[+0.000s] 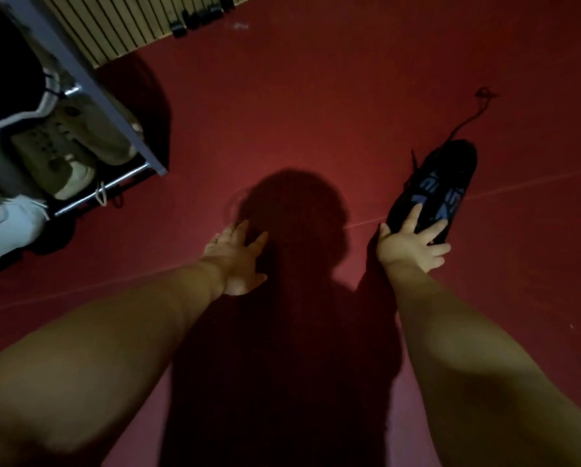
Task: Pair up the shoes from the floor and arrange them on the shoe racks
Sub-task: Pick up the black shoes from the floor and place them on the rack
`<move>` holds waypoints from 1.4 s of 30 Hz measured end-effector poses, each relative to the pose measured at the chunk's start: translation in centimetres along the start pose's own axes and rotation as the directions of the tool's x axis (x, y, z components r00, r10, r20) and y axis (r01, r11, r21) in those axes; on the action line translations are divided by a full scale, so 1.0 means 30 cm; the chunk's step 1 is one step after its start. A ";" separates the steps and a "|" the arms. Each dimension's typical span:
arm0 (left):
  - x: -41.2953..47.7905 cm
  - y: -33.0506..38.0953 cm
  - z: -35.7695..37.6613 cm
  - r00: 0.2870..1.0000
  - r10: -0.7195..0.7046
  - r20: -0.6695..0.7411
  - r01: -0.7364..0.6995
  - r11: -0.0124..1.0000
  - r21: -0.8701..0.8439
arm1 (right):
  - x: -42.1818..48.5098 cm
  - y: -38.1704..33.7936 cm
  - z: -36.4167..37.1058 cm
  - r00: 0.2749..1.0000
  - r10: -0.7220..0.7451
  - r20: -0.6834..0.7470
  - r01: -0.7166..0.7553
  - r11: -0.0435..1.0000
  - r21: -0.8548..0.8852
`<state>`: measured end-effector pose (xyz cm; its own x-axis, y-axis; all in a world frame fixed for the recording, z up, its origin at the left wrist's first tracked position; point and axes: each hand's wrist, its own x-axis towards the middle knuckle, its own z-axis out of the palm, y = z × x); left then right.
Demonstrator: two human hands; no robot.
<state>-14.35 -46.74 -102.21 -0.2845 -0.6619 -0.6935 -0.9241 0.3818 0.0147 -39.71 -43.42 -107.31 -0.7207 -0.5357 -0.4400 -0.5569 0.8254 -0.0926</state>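
- No readable writing is being shown on the black shoe (435, 188); only blue markings
- It is being gripped by the right hand (412, 244) above the red floor (316, 96)
- The left hand (236, 257) is being held empty, fingers spread

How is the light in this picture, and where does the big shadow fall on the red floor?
Head view: dim light; the person's shadow falls on the red floor between the left hand and right hand; the black shoe looks soft, and wide-angle distortion enlarges the forearms.
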 end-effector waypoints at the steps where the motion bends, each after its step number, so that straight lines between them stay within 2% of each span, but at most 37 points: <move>1: -0.012 -0.033 0.010 1.000 -0.013 -0.012 0.013 1.000 -0.014 | -0.048 -0.019 0.026 0.999 -0.035 0.009 0.035 0.999 -0.007; 5: -0.088 -0.204 0.086 0.996 -0.054 -0.066 0.049 0.996 -0.071 | -0.257 -0.110 0.137 0.980 -0.193 0.042 0.195 0.980 -0.048; 8: -0.190 -0.354 0.160 0.990 -0.125 -0.066 0.118 0.988 -0.099 | -0.393 -0.173 0.212 0.965 -0.253 0.064 0.257 0.964 -0.068; 14: -0.418 -0.689 0.256 0.973 -0.226 -0.039 0.224 0.974 -0.033 | -0.605 -0.298 0.313 0.960 -0.252 0.126 0.263 0.961 -0.084; 20: -0.584 -0.915 0.337 0.955 -0.292 -0.045 0.272 0.928 -0.256 | -0.817 -0.421 0.339 0.954 -0.199 0.223 0.219 0.973 -0.070; 23: -0.644 -0.966 0.397 0.949 -0.316 0.006 0.297 0.887 -0.353 | -0.915 -0.438 0.388 0.914 -0.296 0.278 0.321 0.946 -0.050; 25: -0.662 -0.978 0.441 0.951 -0.307 0.041 0.302 0.889 -0.345 | -0.970 -0.438 0.426 0.845 -0.400 0.354 0.433 0.901 -0.015; 27: -0.669 -0.969 0.477 0.957 -0.280 0.071 0.288 0.907 -0.306 | -0.998 -0.431 0.432 0.801 -0.439 0.407 0.473 0.881 0.020; 30: -0.655 -0.920 0.510 0.962 -0.204 0.184 0.237 0.955 -0.179 | -0.969 -0.415 0.392 0.823 -0.446 0.352 0.465 0.885 0.031; 33: -0.621 -0.840 0.514 0.963 -0.151 0.225 0.181 0.976 -0.122 | -0.897 -0.421 0.338 0.861 -0.418 0.290 0.429 0.903 0.027; 38: -0.571 -0.744 0.522 0.949 -0.243 0.200 0.252 0.968 -0.020 | -0.817 -0.476 0.307 0.893 -0.368 0.258 0.352 0.930 0.107; 40: -0.553 -0.732 0.538 0.949 -0.283 0.141 0.286 0.958 0.002 | -0.791 -0.489 0.303 0.882 -0.423 0.208 0.418 0.906 0.070; 41: -0.548 -0.732 0.546 0.950 -0.289 0.114 0.291 0.957 0.004 | -0.780 -0.493 0.293 0.853 -0.499 0.153 0.505 0.863 -0.001; 42: -0.544 -0.737 0.553 0.954 -0.285 0.094 0.287 0.958 -0.001 | -0.765 -0.495 0.279 0.795 -0.599 0.096 0.606 0.792 -0.079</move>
<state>14.95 -33.68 -103.18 0.0162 -0.6797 -0.7333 -0.9671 0.1755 -0.1840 -11.42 -41.89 -103.32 -0.1999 -0.9033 -0.3797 -0.9103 0.3145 -0.2690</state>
